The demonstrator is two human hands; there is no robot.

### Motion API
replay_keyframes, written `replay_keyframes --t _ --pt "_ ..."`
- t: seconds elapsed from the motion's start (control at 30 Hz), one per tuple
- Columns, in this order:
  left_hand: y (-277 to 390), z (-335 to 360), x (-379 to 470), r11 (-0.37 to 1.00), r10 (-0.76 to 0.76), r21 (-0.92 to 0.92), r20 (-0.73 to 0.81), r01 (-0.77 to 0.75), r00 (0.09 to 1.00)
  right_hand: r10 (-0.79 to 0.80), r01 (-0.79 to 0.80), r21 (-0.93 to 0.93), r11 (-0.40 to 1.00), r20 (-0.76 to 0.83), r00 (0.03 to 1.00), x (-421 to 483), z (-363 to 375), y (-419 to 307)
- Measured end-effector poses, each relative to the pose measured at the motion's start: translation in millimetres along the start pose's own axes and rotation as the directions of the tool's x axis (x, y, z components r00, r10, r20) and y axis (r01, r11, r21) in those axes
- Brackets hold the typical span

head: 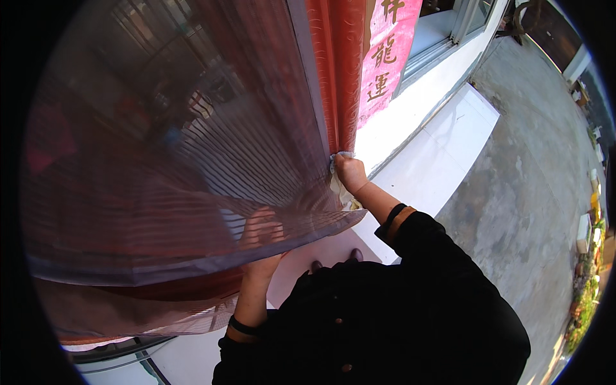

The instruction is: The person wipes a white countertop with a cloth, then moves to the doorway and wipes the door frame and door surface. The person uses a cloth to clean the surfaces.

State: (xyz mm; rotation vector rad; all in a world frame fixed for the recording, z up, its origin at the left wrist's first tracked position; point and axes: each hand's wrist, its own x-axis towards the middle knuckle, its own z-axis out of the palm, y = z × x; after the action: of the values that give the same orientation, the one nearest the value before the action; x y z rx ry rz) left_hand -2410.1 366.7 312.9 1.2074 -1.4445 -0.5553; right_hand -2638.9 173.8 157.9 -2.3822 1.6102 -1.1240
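A pale cloth is bunched in my right hand, which presses it against the lower part of a red patterned door frame. My left hand is behind a dark brown mesh curtain, seen through its weave. The curtain's bottom hem crosses over that hand near the wrist. Through the mesh I cannot make out whether the left fingers grip anything. The right end of the curtain reaches the cloth beside the frame.
A pink paper banner with writing hangs right of the frame, beside a sliding window. A white tiled ledge runs along the wall. Beyond it lies a concrete yard, with plants at its far edge. My shoes stand below on tile.
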Motion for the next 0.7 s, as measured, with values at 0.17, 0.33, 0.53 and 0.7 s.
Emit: replay_keyframes --t 0.17,0.33,0.53,0.7 --pt "-8 2 1 0.997 0.04 0.059 0.094 -0.046 0.995 0.057 -0.057 0.043 0.997 -0.015 0.998 -16 31 13" --pt "-16 12 6 0.99 -0.012 0.14 0.207 -0.018 0.978 0.158 -0.158 -0.015 0.987 0.193 0.968 -30 45 24" --pt "-9 33 23 0.921 0.234 0.209 0.378 -0.328 0.896 0.524 -0.555 0.105 0.825 0.228 0.821 -48 70 32" --pt "-5 45 31 0.931 0.189 0.216 0.403 -0.294 0.895 0.815 -0.765 0.381 0.52 0.046 0.577 -59 63 44"
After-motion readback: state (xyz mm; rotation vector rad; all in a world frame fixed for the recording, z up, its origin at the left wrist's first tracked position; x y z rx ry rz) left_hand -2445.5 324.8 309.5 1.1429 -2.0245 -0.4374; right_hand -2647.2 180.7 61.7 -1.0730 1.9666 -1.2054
